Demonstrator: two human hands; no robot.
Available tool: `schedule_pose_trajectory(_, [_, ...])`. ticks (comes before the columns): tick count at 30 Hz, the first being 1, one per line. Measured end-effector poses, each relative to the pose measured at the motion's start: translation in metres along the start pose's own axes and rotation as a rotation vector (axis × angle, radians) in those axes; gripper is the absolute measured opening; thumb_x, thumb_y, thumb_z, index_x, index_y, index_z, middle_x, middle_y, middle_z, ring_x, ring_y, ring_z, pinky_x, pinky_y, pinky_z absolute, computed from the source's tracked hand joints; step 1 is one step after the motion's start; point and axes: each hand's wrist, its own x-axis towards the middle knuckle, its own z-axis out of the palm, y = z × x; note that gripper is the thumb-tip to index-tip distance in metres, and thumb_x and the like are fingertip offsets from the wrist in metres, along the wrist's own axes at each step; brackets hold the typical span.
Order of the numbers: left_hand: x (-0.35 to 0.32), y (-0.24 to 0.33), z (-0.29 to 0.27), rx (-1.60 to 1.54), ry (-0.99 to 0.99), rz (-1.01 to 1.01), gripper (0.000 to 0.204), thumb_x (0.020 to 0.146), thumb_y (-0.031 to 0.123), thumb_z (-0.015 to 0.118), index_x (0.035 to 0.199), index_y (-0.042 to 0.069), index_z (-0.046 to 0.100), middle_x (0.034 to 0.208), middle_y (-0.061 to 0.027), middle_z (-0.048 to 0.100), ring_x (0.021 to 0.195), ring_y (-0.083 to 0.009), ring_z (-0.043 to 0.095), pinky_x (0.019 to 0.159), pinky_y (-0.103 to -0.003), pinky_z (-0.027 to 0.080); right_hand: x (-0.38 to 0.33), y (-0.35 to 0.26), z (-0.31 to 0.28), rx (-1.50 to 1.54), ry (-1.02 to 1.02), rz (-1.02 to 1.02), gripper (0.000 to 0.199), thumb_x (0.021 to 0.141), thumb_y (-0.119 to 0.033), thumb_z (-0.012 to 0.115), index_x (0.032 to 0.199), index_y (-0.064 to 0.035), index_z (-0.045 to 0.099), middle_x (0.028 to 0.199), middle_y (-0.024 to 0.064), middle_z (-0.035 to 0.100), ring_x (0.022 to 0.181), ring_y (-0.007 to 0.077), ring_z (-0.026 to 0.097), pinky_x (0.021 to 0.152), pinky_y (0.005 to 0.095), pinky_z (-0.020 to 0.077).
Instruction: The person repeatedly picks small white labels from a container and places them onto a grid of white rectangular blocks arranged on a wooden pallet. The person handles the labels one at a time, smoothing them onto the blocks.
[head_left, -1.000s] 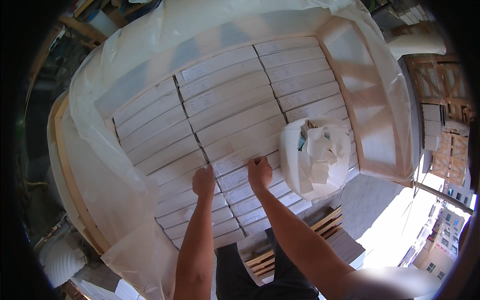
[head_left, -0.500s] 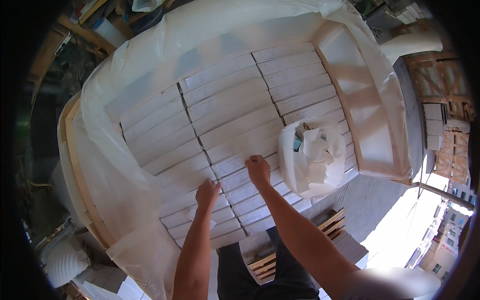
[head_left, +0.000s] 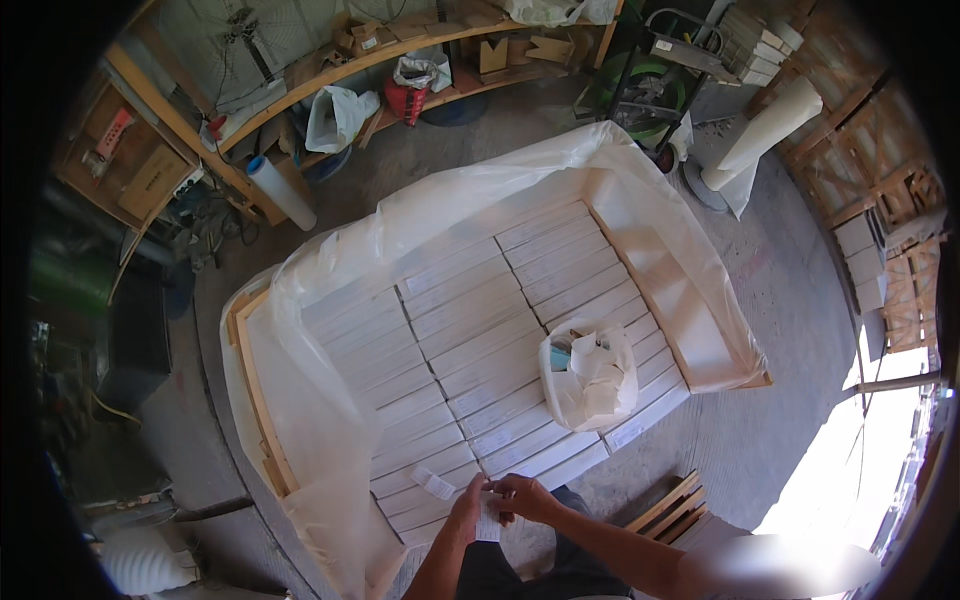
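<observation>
Close in front of my body, my left hand (head_left: 466, 508) and my right hand (head_left: 526, 499) meet at the near edge of the stacked boxes. A small white paper slip (head_left: 487, 522) with faint print hangs between them. The left hand grips it along its side, and the right fingertips pinch at its top edge. Just beyond the left hand, a second white slip (head_left: 433, 483) lies on the boxes. Long flat white boxes (head_left: 480, 330) stand packed in rows, some with printed labels. A white tub (head_left: 628, 405) holding torn paper and a bluish piece sits on them at the right.
Translucent plastic sheeting (head_left: 335, 390) drapes over the crate's wooden sides (head_left: 262, 395). Behind are a shelf (head_left: 400, 40) with bags and cartons, and a blue-ended roll (head_left: 282, 195). A hand truck (head_left: 665, 60) stands far right. Wooden slats (head_left: 668, 505) lie near right.
Both hands have drawn back toward my body and come together, with the paper slip now visible between them. The view has shifted back, showing more of the shelf and floor.
</observation>
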Motion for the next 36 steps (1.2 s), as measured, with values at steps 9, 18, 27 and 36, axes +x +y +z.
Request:
schedule_pose_trajectory(9, [-0.074,-0.022,0.045,0.042,-0.185,0.011,0.067,0.099,0.058,0.021,0.114,0.002,0.054,0.089,-0.0201,0.067,0.072,-0.0322,0.069,0.063,-0.041,0.058,-0.086,-0.037,-0.010,-0.189,0.038,-0.183,0.023,0.090,-0.022,0.066,0.098,-0.0013,0.069,0.081,0.0089,0.068,0.068,0.0160,0.065,0.065,0.0313,0.0534])
schedule_pose_trajectory(18, [-0.124,-0.025,0.100,0.197,-0.132,0.095,0.068,0.099,0.058,0.020,0.115,0.001,0.054,0.088,-0.0215,0.068,0.069,-0.0337,0.068,0.062,-0.040,0.058,-0.155,-0.079,-0.023,-0.077,0.101,-0.140,0.034,0.086,-0.030,0.069,0.101,0.0014,0.068,0.084,0.0110,0.069,0.074,0.0161,0.065,0.070,0.0301,0.0531])
schedule_pose_trajectory(27, [-0.122,-0.034,0.111,0.191,-0.270,0.126,0.068,0.100,0.054,0.022,0.111,-0.004,0.057,0.089,-0.0222,0.068,0.073,-0.0343,0.068,0.066,-0.041,0.057,-0.171,-0.071,-0.044,-0.384,0.163,-0.365,0.032,0.090,-0.035,0.063,0.103,-0.0056,0.070,0.087,0.0126,0.069,0.078,0.0224,0.067,0.073,0.0332,0.0528])
schedule_pose_trajectory(36, [-0.128,-0.040,0.111,0.121,-0.198,0.136,0.068,0.100,0.053,0.022,0.112,-0.005,0.056,0.089,-0.0240,0.067,0.075,-0.0367,0.068,0.067,-0.042,0.057,-0.189,-0.091,-0.027,-0.233,0.313,-0.240,0.033,0.089,-0.031,0.066,0.104,-0.0017,0.069,0.091,0.0141,0.071,0.082,0.0231,0.068,0.075,0.0334,0.0534])
